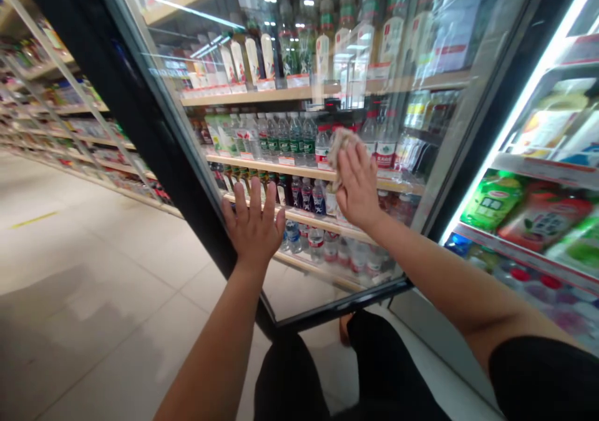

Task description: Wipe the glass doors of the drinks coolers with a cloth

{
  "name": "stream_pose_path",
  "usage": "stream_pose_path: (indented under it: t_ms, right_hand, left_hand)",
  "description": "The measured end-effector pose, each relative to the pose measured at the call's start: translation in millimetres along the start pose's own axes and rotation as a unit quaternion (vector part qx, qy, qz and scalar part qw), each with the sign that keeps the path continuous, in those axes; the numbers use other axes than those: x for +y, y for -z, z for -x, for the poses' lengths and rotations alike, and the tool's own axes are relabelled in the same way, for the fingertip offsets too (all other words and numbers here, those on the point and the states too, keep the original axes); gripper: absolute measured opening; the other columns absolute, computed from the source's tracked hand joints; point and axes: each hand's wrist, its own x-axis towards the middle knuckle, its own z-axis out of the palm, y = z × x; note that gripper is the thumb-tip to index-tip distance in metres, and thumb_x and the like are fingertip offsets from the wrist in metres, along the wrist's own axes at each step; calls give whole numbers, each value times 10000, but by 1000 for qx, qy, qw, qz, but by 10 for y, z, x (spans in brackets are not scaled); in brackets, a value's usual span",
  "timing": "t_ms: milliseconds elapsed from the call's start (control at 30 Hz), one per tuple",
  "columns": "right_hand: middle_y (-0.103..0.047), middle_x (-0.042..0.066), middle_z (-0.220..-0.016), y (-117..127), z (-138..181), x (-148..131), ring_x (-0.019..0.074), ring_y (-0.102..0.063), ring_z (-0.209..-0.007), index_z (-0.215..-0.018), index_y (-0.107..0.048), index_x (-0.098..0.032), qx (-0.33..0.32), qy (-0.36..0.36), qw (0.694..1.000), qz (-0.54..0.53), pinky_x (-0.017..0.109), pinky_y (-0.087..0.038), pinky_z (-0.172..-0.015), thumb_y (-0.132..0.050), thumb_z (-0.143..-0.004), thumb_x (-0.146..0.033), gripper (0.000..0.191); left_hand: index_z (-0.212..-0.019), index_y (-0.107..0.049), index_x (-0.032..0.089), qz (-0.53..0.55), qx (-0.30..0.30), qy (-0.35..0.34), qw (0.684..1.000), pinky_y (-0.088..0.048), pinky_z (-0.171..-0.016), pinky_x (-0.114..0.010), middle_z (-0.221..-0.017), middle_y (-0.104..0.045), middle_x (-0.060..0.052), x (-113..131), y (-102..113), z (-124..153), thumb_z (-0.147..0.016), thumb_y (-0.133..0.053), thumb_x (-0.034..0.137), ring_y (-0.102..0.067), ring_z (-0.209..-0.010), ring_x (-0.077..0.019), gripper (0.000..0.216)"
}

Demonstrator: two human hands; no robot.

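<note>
A glass door (299, 293) with a black frame stands swung out in front of me. My right hand (358, 187) presses a crumpled greyish-beige cloth (342, 139) against the pane, a little right of its middle. Part of the cloth is hidden under the palm and fingers. Lower and to the left, my left hand (254, 224) lies flat with fingers spread on the glass beside the frame's left edge, and nothing is in it. Reflections of ceiling lights run across the upper pane.
Through the glass show shelves of bottles (285, 134). To the right is a lit cooler with drink packs (496, 199) on its shelves. Long store shelves (84, 115) line the far left, beyond a tiled floor (131, 296). My legs (294, 377) are close beneath the door's lower edge.
</note>
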Motion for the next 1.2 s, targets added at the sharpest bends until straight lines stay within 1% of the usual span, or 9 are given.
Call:
stream_pose_path:
  t_ms: [100, 300, 500, 567, 700, 767, 900, 1000, 1200]
  right_hand:
    - [-371, 40, -1661, -70, 183, -205, 208, -158, -1600, -1645, -214, -231, -52, 74, 995, -33, 495, -148, -1319, -391, -962, -267, 707]
    - [-272, 68, -1702, 2, -424, -501, 221, -89, -1609, -1660, -93, -169, 3, -14, 999, -45, 524, -163, -1309, -309, -1010, -217, 686]
    - [-373, 89, -1657, -226, 78, -685, 196, -132, -1602, -1652, -171, -181, 1, 57, 997, -43, 465, -156, -1326, -372, -1040, -288, 652]
    - [-394, 93, -1646, -234, 93, -717, 188, -107, -1604, -1650, -169, -158, 15, 76, 996, -39, 455, -144, -1329, -381, -1032, -267, 663]
    - [-324, 73, -1681, -140, -238, -744, 173, -65, -1606, -1660, -83, -157, 29, 15, 998, -47, 475, -144, -1325, -305, -1019, -209, 679]
    - [-308, 62, -1688, -138, -264, -759, 178, -64, -1607, -1655, -129, -165, 21, -1, 998, -57, 490, -132, -1325, -307, -1008, -191, 672]
    - [-423, 46, -1632, -245, 96, -813, 170, -175, -1593, -1583, -367, -199, -18, 109, 991, -78, 455, -105, -1334, -400, -994, -200, 590]
    - [-464, 29, -1607, -236, 141, -819, 151, -258, -1569, -1555, -424, -218, -57, 166, 981, -89, 423, -129, -1333, -411, -994, -192, 561]
    - [-280, 63, -1697, -55, -384, -740, 196, -111, -1607, -1623, -287, -143, -9, 7, 997, -77, 459, -140, -1331, -354, -974, -185, 654]
  left_hand:
    - [-1564, -428, 242, 9, -10, 6, 1000, -47, -1272, -620, -1664, -317, -148, -10, -3, -3, -1025, -459, 454, -135, -1592, -325, 580]
    - [-1534, -478, 220, 27, -25, 34, 999, 10, -1278, -614, -1645, -360, -148, -14, -21, -5, -1026, -428, 525, -97, -1596, -329, 595]
    - [-1549, -456, 234, 33, -28, 32, 999, 15, -1277, -611, -1653, -343, -144, -1, -11, -2, -1028, -429, 520, -98, -1596, -323, 595]
    - [-1547, -460, 234, 27, -28, 30, 999, 11, -1277, -610, -1652, -345, -144, -1, -9, -4, -1029, -425, 521, -101, -1596, -322, 594]
    - [-1557, -444, 231, -4, -15, 23, 1000, -15, -1280, -596, -1654, -341, -137, 0, -11, -5, -1034, -418, 495, -85, -1599, -310, 587]
    - [-1562, -435, 228, -7, -14, 21, 1000, -16, -1281, -594, -1656, -336, -137, 3, -10, -1, -1035, -419, 490, -84, -1599, -308, 588]
    - [-1543, -460, 205, 4, -20, 21, 1000, -11, -1281, -600, -1641, -367, -149, 4, -4, 6, -1037, -406, 493, -87, -1599, -308, 584]
    - [-1532, -467, 177, 9, -19, 23, 1000, 1, -1279, -604, -1627, -387, -166, 1, 0, 3, -1039, -395, 486, -78, -1600, -304, 586]
    - [-1556, -436, 188, 24, -21, 44, 999, 1, -1280, -601, -1651, -342, -162, 4, -4, -2, -1028, -419, 533, -85, -1598, -318, 630]
